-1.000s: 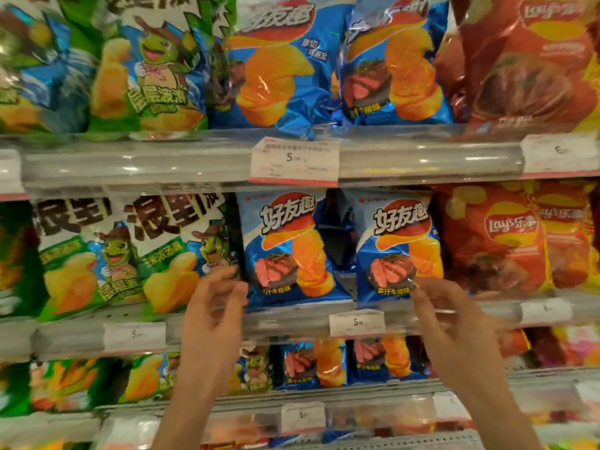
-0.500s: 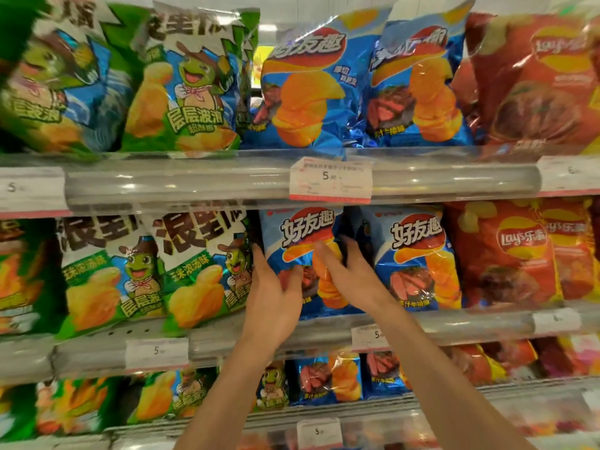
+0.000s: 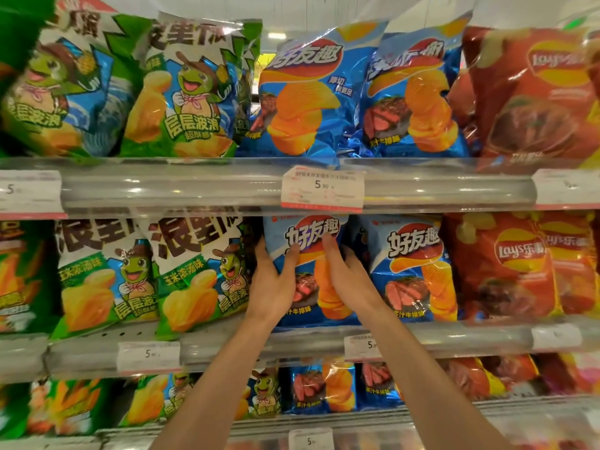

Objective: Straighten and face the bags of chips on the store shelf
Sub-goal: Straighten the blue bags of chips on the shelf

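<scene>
**Both hands closing on the blue bag**

The left hand (image 3: 274,284) and right hand (image 3: 345,274), apart a second ago, are now gripping the blue chip bag (image 3: 308,271) at the middle shelf's (image 3: 454,336) front edge, squaring it forward.

Bright, even store light from overhead; a ceiling lamp (image 3: 277,36) shows at 12 o'clock. Glare streaks the clear shelf rail (image 3: 194,186) and the glossy blue bags (image 3: 302,99). Wide-angle bending curves the edges; bags at 9 and 3 o'clock smear with blur, centre fairly sharp
</scene>
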The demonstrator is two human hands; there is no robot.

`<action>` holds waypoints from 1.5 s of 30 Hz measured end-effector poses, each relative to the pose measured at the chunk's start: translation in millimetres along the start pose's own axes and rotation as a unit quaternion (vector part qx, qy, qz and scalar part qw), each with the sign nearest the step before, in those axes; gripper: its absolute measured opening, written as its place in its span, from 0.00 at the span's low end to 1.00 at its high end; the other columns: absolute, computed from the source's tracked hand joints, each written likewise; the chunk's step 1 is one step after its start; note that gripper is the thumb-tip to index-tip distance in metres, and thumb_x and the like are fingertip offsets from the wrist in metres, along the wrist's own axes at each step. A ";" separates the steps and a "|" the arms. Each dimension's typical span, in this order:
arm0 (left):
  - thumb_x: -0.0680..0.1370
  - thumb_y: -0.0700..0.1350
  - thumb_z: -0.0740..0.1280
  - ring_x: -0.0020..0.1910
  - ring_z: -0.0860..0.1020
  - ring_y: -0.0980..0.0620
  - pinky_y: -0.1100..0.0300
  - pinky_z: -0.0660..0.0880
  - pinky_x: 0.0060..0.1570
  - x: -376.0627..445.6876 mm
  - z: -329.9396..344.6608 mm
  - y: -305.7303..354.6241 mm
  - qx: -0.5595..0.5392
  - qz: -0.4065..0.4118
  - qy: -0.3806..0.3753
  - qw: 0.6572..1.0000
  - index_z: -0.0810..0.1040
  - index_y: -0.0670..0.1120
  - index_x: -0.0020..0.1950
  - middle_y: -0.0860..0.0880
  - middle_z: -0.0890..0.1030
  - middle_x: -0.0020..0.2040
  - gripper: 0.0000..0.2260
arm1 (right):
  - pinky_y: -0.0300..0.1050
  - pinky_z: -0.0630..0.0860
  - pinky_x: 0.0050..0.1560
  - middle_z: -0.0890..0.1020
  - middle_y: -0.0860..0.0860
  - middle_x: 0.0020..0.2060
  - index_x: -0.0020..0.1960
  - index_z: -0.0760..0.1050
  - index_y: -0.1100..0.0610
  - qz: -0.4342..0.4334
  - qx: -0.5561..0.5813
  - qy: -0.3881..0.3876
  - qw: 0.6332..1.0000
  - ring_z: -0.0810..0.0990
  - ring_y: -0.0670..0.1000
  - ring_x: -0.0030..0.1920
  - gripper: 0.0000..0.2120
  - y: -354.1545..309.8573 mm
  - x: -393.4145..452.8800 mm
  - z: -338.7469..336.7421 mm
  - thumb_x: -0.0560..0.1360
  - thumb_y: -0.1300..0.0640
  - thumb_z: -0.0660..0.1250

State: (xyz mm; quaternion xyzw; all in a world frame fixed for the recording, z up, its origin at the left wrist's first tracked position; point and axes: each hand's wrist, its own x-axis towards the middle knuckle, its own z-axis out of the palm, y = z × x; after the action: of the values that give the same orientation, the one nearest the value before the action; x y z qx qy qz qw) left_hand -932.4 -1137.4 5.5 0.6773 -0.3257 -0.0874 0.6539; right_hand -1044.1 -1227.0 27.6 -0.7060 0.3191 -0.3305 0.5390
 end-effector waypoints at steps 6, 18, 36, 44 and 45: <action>0.80 0.59 0.66 0.40 0.84 0.63 0.68 0.78 0.34 8.5 3.3 -1.8 -0.044 -0.014 0.034 0.998 0.66 0.53 0.63 0.57 0.82 0.50 0.17 | 0.26 0.72 0.32 0.78 0.48 0.58 0.73 0.64 0.53 0.015 0.033 0.025 0.999 0.76 0.38 0.44 0.33 -1.1 11.5 -1.6 0.76 0.35 0.64; 0.81 0.59 0.63 0.39 0.83 0.66 0.70 0.77 0.32 14.0 7.6 -4.5 -0.046 -0.003 0.033 0.998 0.62 0.53 0.65 0.59 0.80 0.49 0.18 | 0.43 0.68 0.53 0.77 0.50 0.59 0.72 0.62 0.54 -0.002 -0.019 0.079 0.997 0.74 0.48 0.51 0.36 7.3 8.7 5.1 0.75 0.31 0.61; 0.81 0.64 0.54 0.82 0.41 0.43 0.42 0.45 0.78 -28.0 7.3 23.0 0.374 0.275 -0.006 0.886 0.54 0.57 0.82 0.45 0.46 0.83 0.31 | 0.62 0.53 0.76 0.61 0.59 0.78 0.77 0.63 0.57 -0.196 -0.428 0.253 0.845 0.55 0.62 0.78 0.31 22.3 -31.6 -95.9 0.81 0.39 0.54; 0.81 0.68 0.47 0.80 0.34 0.41 0.39 0.40 0.77 -15.8 24.8 0.7 0.481 0.278 -0.026 0.831 0.47 0.56 0.83 0.43 0.39 0.82 0.33 | 0.62 0.46 0.78 0.45 0.55 0.81 0.82 0.46 0.53 -0.148 -0.478 0.180 0.847 0.42 0.58 0.80 0.37 41.7 -12.6 -101.0 0.80 0.33 0.45; 0.81 0.68 0.47 0.80 0.34 0.41 0.39 0.40 0.77 -15.3 26.2 0.4 0.480 0.275 -0.027 0.833 0.46 0.56 0.83 0.43 0.39 0.82 0.33 | 0.62 0.45 0.78 0.45 0.55 0.81 0.82 0.47 0.53 -0.148 -0.481 0.181 0.845 0.42 0.58 0.80 0.37 42.3 -12.0 -100.9 0.80 0.33 0.45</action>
State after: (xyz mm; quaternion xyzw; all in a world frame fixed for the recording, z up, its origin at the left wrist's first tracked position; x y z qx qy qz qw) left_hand -958.6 -1150.6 -2.2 0.7856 -0.5172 0.2452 0.2350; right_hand -1136.9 -1282.0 5.2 -0.8430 0.4217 -0.3337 0.0092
